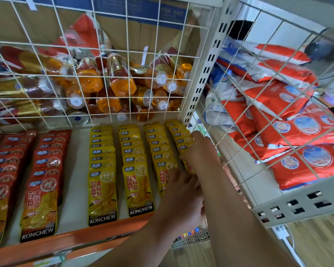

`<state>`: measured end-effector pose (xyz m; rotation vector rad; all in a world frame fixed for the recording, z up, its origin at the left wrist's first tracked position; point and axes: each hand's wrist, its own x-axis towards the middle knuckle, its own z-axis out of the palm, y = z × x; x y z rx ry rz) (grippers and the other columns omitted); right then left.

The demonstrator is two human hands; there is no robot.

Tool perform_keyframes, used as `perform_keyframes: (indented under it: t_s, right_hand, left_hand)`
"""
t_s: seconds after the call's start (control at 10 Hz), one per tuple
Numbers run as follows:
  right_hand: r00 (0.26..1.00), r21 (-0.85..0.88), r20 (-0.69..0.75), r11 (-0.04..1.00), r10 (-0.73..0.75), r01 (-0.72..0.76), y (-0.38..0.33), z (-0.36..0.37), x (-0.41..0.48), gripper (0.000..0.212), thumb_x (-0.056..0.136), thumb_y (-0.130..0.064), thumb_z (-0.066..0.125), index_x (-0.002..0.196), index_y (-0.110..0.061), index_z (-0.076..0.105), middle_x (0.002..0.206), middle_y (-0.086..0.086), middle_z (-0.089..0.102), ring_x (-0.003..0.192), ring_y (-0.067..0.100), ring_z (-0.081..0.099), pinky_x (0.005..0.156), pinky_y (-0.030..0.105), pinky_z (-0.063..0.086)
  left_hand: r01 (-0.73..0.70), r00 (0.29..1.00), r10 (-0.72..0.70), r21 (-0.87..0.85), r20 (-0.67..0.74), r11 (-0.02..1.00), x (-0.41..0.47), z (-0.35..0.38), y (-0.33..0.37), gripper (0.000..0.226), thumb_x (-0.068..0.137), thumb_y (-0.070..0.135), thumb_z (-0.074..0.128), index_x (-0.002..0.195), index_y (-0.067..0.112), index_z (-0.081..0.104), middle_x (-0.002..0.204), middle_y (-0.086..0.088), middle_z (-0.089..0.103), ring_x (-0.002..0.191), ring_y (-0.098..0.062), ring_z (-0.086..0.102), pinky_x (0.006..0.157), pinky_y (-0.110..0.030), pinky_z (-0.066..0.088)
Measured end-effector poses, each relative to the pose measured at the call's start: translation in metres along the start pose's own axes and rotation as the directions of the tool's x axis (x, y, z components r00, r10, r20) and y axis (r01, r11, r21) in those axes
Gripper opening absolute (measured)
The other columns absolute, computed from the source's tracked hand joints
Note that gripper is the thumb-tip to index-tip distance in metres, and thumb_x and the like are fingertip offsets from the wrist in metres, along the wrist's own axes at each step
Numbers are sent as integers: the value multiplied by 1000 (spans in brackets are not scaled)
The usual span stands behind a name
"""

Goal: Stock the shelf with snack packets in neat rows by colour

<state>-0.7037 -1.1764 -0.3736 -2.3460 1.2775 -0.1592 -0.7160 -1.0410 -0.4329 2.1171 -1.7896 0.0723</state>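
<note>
Tidying row 4 (176, 130), gripping yellow packets (184, 146) in right hand (199, 149); cannot tell left hand (183, 195) hold. Next: level fronts with row 3 (158, 149), left of grip.

I read "KONCHEW" in white on the black bottom band of the front yellow snack packets (102, 197) and of the front red snack packet (39, 207). Both carry large Chinese characters. All other labels are too blurred to read.
</note>
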Motion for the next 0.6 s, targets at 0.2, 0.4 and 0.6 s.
perform_keyframes:
  t_s: [0.2,0.4,0.6]
  right_hand:
    - [1000,9,-10,1000,-25,25,-1,-6,-5,60,74,-26,79,127,-23,51,123,7,53,106,32,60,79,37,50]
    - [998,23,-28,999,-48,49,-3,-12,-11,59,75,-30,79,128,-23,53,123,8,54,111,32,58,81,36,48]
    - [993,69,-68,993,-92,97,-9,-11,-21,57,76,-37,75,128,-23,56,119,9,56,110,34,59,85,40,50]
  left_hand:
    - [6,1000,-6,-20,-3,1000,0,-1,1,38,78,38,41,103,23,67,100,-1,57,95,-30,54,100,-56,42]
    - [56,998,-54,-62,30,997,-4,-10,-1,31,83,40,44,99,27,68,102,3,60,103,-26,54,103,-54,38]
    - [112,986,-119,-61,-114,992,-31,-27,-19,26,83,40,63,102,24,72,115,3,66,109,-26,59,94,-48,44]
